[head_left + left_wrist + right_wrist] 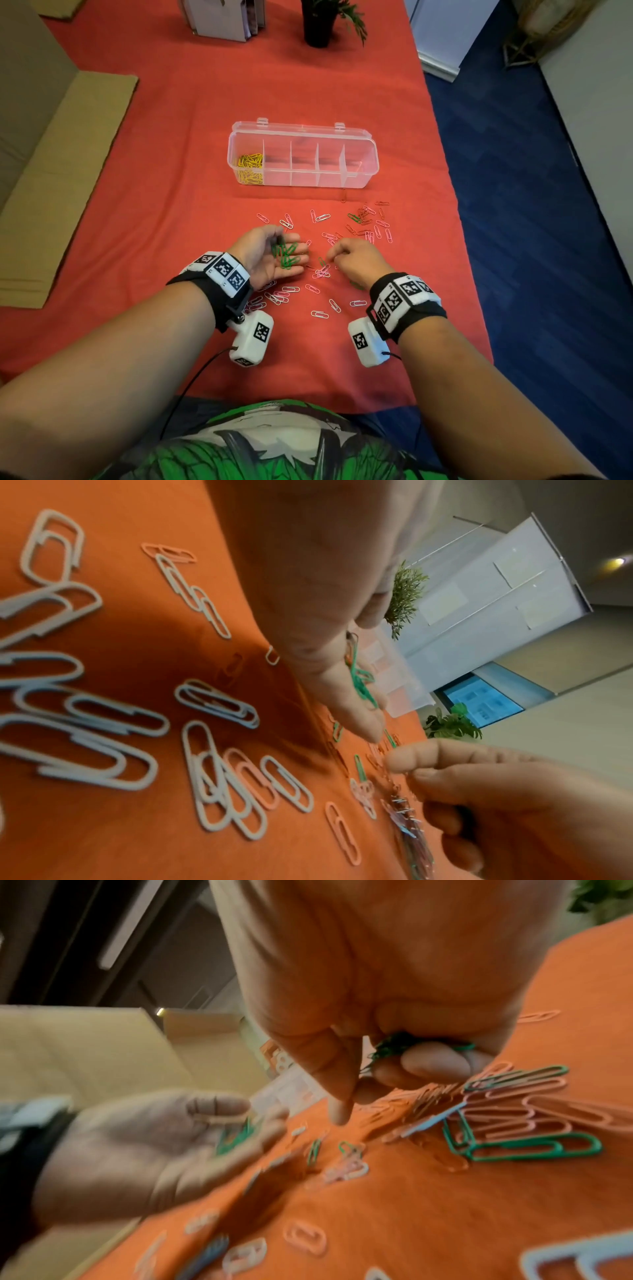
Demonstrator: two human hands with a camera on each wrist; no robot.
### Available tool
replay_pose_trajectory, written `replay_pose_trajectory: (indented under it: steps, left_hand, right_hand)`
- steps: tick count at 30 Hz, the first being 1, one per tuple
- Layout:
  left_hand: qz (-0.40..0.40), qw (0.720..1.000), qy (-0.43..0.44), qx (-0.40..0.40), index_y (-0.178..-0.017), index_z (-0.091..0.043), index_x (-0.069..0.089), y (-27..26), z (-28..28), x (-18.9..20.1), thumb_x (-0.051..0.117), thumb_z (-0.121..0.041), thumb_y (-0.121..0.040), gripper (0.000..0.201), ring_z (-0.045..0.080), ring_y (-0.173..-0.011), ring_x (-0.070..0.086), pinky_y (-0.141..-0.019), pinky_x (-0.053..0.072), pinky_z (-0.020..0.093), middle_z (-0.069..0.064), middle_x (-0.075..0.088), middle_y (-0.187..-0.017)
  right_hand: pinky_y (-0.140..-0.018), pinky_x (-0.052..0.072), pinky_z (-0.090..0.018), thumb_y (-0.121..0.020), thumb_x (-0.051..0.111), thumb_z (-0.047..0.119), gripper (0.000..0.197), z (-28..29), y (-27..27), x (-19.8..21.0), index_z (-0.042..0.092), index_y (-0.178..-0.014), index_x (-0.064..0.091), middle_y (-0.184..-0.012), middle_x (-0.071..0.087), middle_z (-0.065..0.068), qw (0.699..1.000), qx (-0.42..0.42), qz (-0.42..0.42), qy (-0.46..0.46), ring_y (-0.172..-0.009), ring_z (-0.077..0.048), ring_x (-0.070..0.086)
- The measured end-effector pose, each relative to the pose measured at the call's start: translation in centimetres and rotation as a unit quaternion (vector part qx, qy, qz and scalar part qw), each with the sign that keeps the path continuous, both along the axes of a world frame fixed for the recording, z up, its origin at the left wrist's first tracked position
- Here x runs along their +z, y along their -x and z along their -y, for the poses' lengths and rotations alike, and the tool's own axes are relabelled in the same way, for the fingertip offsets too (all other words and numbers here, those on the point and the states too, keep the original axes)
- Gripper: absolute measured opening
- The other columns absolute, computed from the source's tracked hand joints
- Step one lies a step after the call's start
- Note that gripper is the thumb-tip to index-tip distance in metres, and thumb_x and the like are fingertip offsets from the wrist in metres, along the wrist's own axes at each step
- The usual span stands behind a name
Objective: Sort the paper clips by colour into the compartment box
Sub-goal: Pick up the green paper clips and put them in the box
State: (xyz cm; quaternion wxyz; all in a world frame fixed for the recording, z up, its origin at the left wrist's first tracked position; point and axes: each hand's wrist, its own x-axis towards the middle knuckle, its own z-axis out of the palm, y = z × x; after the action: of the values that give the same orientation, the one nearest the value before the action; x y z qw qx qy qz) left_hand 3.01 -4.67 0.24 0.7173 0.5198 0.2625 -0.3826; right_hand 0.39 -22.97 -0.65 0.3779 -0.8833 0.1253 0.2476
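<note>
L hand (270, 255) cupping green clips (286, 255), R hand (356, 262) prob gripping more

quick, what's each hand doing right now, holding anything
Left hand: open, palm up, small green wire paper clips lying on it.
Right hand: fingers curled round a bunch of green paper clips.

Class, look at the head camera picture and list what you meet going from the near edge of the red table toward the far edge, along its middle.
Left hand cupping green paper clips → loose pink and white clips → compartment box holding yellow clips → potted plant.
</note>
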Motion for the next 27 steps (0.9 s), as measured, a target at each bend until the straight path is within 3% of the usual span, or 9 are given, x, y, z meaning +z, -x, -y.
replay_pose_trajectory:
  steps: [3, 7, 10, 12, 14, 16, 21, 27]
  left_hand:
    - [0.000, 1.000, -0.010, 0.000, -0.086, -0.011, 0.061, 0.1, -0.3, -0.2, 0.030, -0.038, -0.096, 0.042, 0.021, -0.064, 0.071, -0.076, 0.053, 0.037, 0.006, 0.071, -0.066]
    - [-0.004, 1.000, 0.023, 0.003, -0.095, -0.004, 0.062, 0.3, -0.4, 0.0, 0.025, -0.043, -0.096, 0.054, 0.032, -0.086, 0.065, -0.086, 0.049, 0.044, 0.018, 0.070, -0.087]
    - [-0.009, 0.998, 0.066, 0.002, -0.100, 0.000, 0.061, 0.6, -0.4, 0.3, 0.024, -0.046, -0.095, 0.059, 0.033, -0.086, 0.064, -0.091, 0.048, 0.048, 0.021, 0.066, -0.093]
    - [-0.018, 0.994, 0.106, 0.003, -0.100, 0.000, 0.059, 0.9, -0.5, 0.4, 0.023, -0.048, -0.095, 0.061, 0.027, -0.076, 0.067, -0.082, 0.054, 0.044, 0.018, 0.069, -0.087]
    - [-0.027, 0.989, 0.142, 0.010, -0.093, -0.001, 0.058, 1.1, -0.6, 0.5, 0.021, -0.047, -0.096, 0.060, 0.022, -0.061, 0.068, -0.065, 0.060, 0.036, 0.014, 0.071, -0.075]
    - [-0.030, 0.983, 0.178, 0.023, -0.087, -0.001, 0.058, 1.3, -0.6, 0.7, 0.020, -0.046, -0.097, 0.060, 0.020, -0.053, 0.065, -0.057, 0.059, 0.030, 0.014, 0.070, -0.069]
    - [-0.038, 0.976, 0.208, 0.054, -0.091, -0.005, 0.060, 1.7, -0.6, 0.7, 0.027, -0.039, -0.097, 0.047, 0.016, -0.055, 0.063, -0.063, 0.059, 0.029, 0.004, 0.069, -0.069]
    - [-0.036, 0.977, 0.199, 0.072, -0.089, -0.009, 0.058, 1.7, -0.3, 1.1, 0.030, -0.033, -0.097, 0.037, 0.013, -0.049, 0.061, -0.059, 0.058, 0.026, 0.004, 0.068, -0.064]
  right_hand:
    - [-0.064, 0.041, -0.022, -0.084, 0.059, 0.016, 0.020, 0.3, -0.2, 0.0, 0.024, -0.066, 0.059, -0.063, 0.057, 0.010, 0.997, -0.065, 0.021, -0.026, -0.063, -0.008, 0.052]
    - [-0.051, 0.029, -0.019, -0.084, 0.061, 0.018, 0.006, -1.4, -0.2, 1.2, 0.020, -0.080, 0.066, -0.056, 0.042, 0.010, 0.995, -0.033, 0.078, -0.050, -0.050, -0.004, 0.037]
    - [-0.051, 0.029, -0.018, -0.083, 0.061, 0.017, 0.009, -3.4, 0.1, 2.6, 0.018, -0.090, 0.067, -0.062, 0.040, 0.013, 0.991, 0.035, 0.126, -0.043, -0.053, -0.003, 0.038]
    - [-0.064, 0.044, -0.023, -0.082, 0.061, 0.020, 0.016, -4.5, 0.4, 3.2, 0.022, -0.098, 0.063, -0.079, 0.055, 0.008, 0.987, 0.075, 0.141, -0.028, -0.067, -0.008, 0.052]
    - [-0.078, 0.049, -0.030, -0.080, 0.062, 0.027, 0.023, -5.1, 0.8, 3.4, 0.023, -0.103, 0.059, -0.101, 0.061, 0.001, 0.978, 0.123, 0.166, 0.030, -0.086, -0.018, 0.060]
    - [-0.076, 0.049, -0.033, -0.079, 0.063, 0.031, 0.027, -5.5, 1.1, 3.3, 0.021, -0.103, 0.056, -0.102, 0.060, -0.003, 0.963, 0.164, 0.194, 0.089, -0.094, -0.025, 0.059]
    - [-0.074, 0.048, -0.036, -0.080, 0.060, 0.023, 0.017, -5.9, 1.1, 3.3, 0.018, -0.095, 0.053, -0.096, 0.058, -0.004, 0.960, 0.164, 0.211, 0.081, -0.093, -0.027, 0.058]
    - [-0.077, 0.050, -0.036, -0.082, 0.058, 0.025, 0.024, -6.1, 1.2, 3.4, 0.020, -0.104, 0.052, -0.102, 0.059, -0.004, 0.954, 0.167, 0.228, 0.098, -0.098, -0.026, 0.058]
